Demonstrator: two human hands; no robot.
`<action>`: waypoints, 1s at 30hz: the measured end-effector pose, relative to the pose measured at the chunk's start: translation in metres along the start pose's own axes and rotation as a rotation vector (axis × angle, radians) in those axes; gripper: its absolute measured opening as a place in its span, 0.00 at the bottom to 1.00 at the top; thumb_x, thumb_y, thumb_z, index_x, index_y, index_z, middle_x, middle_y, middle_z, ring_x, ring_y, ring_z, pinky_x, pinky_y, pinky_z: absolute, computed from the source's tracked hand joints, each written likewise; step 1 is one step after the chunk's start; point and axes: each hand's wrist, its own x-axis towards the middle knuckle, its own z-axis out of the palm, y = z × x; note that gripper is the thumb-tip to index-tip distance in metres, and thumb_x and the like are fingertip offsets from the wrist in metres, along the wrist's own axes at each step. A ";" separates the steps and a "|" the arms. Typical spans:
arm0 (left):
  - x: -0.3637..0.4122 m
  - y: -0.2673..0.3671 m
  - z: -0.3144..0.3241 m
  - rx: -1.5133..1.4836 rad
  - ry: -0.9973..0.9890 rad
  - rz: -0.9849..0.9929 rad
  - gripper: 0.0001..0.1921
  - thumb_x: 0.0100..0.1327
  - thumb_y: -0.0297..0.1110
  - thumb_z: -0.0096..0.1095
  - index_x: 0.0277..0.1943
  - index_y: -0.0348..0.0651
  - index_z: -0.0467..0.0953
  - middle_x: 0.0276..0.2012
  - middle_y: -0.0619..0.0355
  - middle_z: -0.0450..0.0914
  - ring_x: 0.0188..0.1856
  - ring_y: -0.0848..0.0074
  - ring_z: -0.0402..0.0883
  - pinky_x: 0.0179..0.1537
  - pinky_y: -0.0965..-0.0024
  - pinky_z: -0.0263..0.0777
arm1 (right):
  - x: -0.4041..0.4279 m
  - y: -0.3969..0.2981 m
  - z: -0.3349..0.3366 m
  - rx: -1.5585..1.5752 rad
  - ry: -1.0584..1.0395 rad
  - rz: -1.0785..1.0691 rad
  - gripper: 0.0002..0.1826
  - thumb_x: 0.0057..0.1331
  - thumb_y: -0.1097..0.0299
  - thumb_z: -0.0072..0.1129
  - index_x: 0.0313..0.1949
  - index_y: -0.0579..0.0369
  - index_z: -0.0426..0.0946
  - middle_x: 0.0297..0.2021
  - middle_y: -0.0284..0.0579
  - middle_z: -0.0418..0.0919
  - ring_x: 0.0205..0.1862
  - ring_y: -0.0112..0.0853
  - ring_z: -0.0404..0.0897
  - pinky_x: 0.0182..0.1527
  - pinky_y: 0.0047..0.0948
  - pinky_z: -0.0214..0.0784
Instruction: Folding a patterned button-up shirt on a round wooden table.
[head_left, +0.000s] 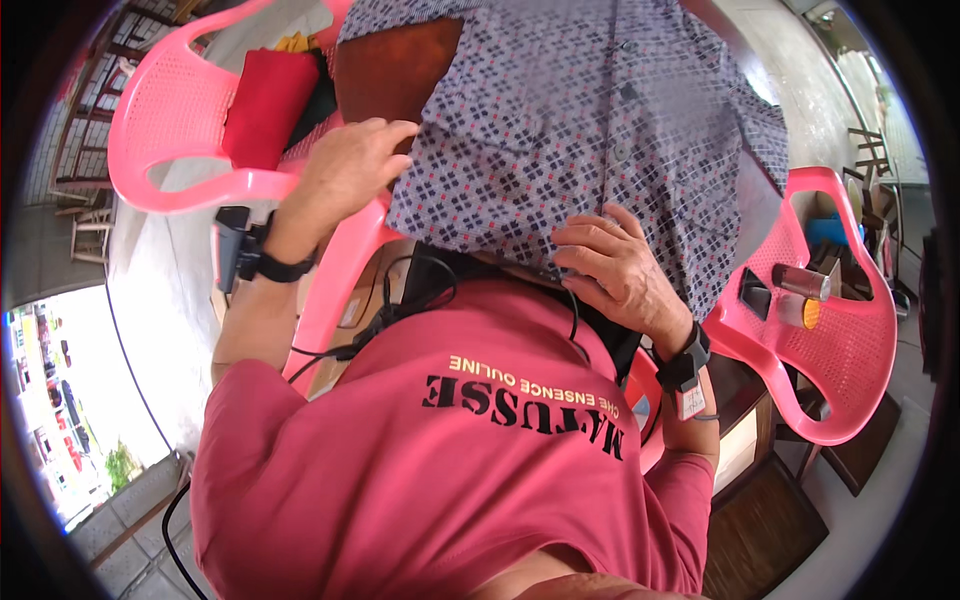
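Note:
A grey-blue button-up shirt with a dark flower pattern and small red dots lies spread in front of me. It covers most of a reddish-brown surface. Beside the shirt's left edge is my left hand, its fingertips at the cloth and its fingers apart. My right hand rests on the shirt near the bottom hem, with the fingers spread and slightly bent over the fabric. Down the shirt's front runs a button placket. Both wrists wear black straps with small devices.
To the left stands a pink plastic chair bearing a folded red cloth and dark and yellow cloths. A second pink chair, at right, holds a metal tumbler, a dark flat object and an orange-ended container. Black cables hang near my waist.

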 end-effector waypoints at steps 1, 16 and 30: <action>0.009 0.003 0.007 0.044 0.089 0.084 0.17 0.57 0.34 0.58 0.50 0.45 0.74 0.34 0.50 0.76 0.37 0.55 0.77 0.39 0.58 0.70 | 0.004 0.000 0.001 0.063 0.019 0.027 0.09 0.53 0.65 0.61 0.33 0.49 0.75 0.40 0.39 0.75 0.48 0.37 0.72 0.51 0.46 0.60; 0.065 0.051 0.111 0.071 0.176 0.305 0.41 0.55 0.58 0.60 0.69 0.53 0.56 0.67 0.40 0.52 0.68 0.46 0.49 0.64 0.41 0.43 | 0.010 -0.008 0.054 -0.054 0.089 0.074 0.04 0.49 0.69 0.57 0.21 0.49 0.71 0.27 0.37 0.65 0.32 0.32 0.70 0.37 0.32 0.63; 0.131 0.004 0.096 0.016 0.457 0.057 0.33 0.63 0.59 0.47 0.65 0.49 0.60 0.64 0.42 0.58 0.67 0.49 0.54 0.62 0.41 0.50 | 0.026 0.099 -0.006 -0.447 0.242 0.389 0.35 0.58 0.52 0.60 0.63 0.43 0.62 0.65 0.50 0.58 0.66 0.49 0.56 0.61 0.55 0.51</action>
